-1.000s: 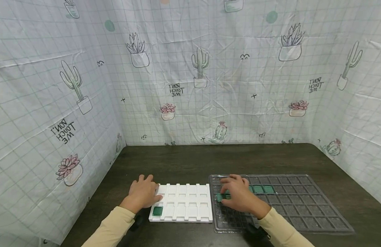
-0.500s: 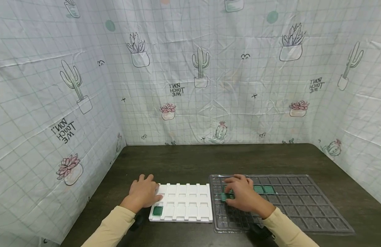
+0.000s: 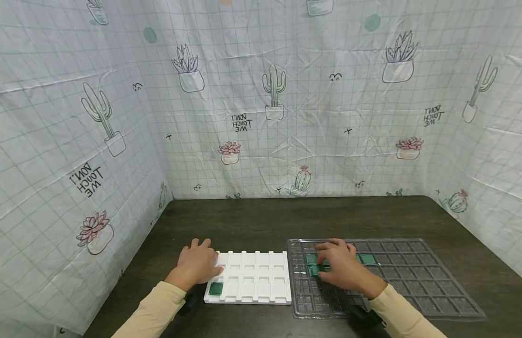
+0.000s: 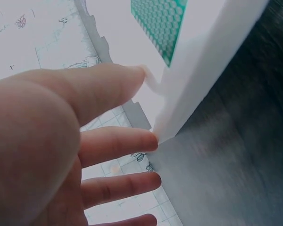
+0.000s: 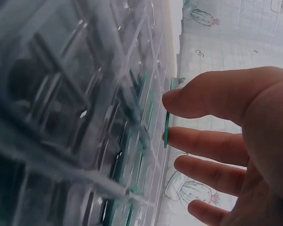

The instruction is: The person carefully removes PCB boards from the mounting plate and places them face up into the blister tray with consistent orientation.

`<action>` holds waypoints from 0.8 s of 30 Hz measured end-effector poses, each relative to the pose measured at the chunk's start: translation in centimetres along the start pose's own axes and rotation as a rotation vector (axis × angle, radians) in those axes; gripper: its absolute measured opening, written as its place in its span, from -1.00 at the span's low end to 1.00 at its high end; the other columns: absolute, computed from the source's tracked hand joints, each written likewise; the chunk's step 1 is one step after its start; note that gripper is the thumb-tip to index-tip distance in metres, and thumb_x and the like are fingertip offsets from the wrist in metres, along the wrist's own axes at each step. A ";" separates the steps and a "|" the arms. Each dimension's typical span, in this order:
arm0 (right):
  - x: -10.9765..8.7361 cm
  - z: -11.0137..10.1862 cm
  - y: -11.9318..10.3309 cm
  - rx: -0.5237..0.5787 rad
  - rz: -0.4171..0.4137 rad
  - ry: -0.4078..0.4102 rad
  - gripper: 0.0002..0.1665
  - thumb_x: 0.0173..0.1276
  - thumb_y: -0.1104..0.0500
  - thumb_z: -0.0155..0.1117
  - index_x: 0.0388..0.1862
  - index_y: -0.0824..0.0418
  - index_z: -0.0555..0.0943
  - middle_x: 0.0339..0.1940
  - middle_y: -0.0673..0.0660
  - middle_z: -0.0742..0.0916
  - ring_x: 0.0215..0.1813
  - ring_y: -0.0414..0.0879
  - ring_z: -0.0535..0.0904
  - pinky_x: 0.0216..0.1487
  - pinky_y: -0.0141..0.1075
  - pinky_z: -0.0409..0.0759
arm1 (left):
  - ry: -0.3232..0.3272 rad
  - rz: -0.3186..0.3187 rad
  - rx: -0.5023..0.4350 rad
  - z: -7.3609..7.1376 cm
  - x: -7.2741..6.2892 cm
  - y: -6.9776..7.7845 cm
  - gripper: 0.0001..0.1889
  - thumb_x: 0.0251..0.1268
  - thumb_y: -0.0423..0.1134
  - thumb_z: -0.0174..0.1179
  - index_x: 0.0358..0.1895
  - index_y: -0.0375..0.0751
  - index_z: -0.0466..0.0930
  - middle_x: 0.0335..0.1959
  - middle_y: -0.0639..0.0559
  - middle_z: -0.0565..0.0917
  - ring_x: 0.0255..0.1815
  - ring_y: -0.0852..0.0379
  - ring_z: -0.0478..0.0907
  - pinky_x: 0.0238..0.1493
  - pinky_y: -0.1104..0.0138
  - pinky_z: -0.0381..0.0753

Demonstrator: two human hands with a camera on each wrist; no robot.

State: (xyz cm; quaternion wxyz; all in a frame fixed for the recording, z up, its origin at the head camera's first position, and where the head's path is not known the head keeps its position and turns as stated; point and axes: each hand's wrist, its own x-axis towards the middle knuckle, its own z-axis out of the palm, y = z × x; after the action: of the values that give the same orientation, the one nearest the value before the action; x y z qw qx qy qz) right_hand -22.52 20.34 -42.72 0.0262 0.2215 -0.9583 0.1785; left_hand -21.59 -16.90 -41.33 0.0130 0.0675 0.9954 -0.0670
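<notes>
My right hand (image 3: pixel 339 266) pinches a small thin green circuit board (image 5: pixel 166 123) by its edges between thumb and index fingertips. The board is close over the clear plastic tray (image 3: pixel 413 281); the other fingers are apart from it. More green boards (image 3: pixel 367 259) lie in a row of the tray's pockets, partly hidden by the hand. At the left end of the white slotted tray (image 3: pixel 265 286), my left hand (image 3: pixel 196 264) has its thumb on the top and its index fingertip at the back corner, fingers nearly straight. One green board (image 3: pixel 216 288) sits in the white tray's front left pocket.
Both trays lie side by side on a dark wooden table (image 3: pixel 244 220), the white one left of the clear one. A printed cactus curtain (image 3: pixel 311 131) encloses the back and both sides. Dark wrist straps with cameras are partly visible below the sleeves.
My right hand has shifted rightward over the clear tray with the green board, uncovering another board near the tray's left end. The left hand and the white tray stay still.
</notes>
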 end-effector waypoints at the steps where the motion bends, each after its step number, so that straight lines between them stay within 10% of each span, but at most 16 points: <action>1: -0.1 -0.1 0.1 0.001 0.001 -0.003 -0.87 0.12 0.09 0.52 -0.40 -0.08 0.69 0.27 0.16 0.61 0.41 0.38 0.22 0.19 0.45 0.03 | -0.001 0.001 0.000 0.0 0.0 0.0 -0.54 0.17 0.18 0.30 -0.01 -0.06 0.73 0.14 -0.15 0.56 0.21 -0.30 0.41 0.11 -0.19 0.49; 24: -1.2 -0.7 1.9 -0.007 0.022 0.008 -0.87 0.11 0.10 0.51 -0.37 -0.06 0.70 0.24 0.19 0.62 0.39 0.40 0.23 0.14 0.42 0.09 | -0.006 0.013 -0.002 0.0 0.1 0.0 -0.54 0.18 0.17 0.30 -0.01 -0.08 0.73 0.18 -0.18 0.54 0.22 -0.31 0.41 0.13 -0.20 0.48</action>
State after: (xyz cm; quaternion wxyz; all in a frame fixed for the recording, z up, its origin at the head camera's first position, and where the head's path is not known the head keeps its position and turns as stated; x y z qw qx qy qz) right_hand -22.29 22.69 -42.87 0.0288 0.2100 -0.9613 0.1762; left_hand -21.66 -16.90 -41.36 0.0163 0.0737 0.9950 -0.0659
